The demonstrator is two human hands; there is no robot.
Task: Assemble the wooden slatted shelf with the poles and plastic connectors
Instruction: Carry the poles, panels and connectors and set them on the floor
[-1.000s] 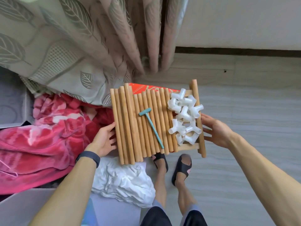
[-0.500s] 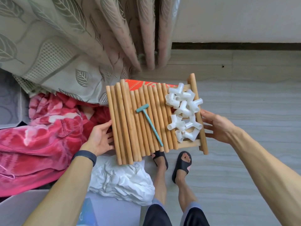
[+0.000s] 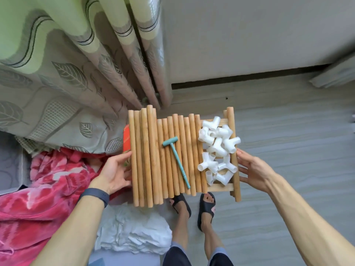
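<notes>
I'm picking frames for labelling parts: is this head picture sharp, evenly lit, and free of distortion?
Head view: the poles and white connectors are sharp at the centre, in soft even light with faint shadows; the curtain at top left has a green cast; wide-angle distortion bends the dark skirting line.

Left hand (image 3: 115,171) and right hand (image 3: 253,169) apart, palms inward, fingers straight

The shelf (image 3: 230,116), loaded with poles (image 3: 149,160) and connectors (image 3: 217,148), has swung from a leftward lean to nearly straight up the view, the orange sheet (image 3: 126,139) beneath now peeks out at its left edge instead of the far one, and more curtain (image 3: 67,73) and wall (image 3: 249,35) show above.
</notes>
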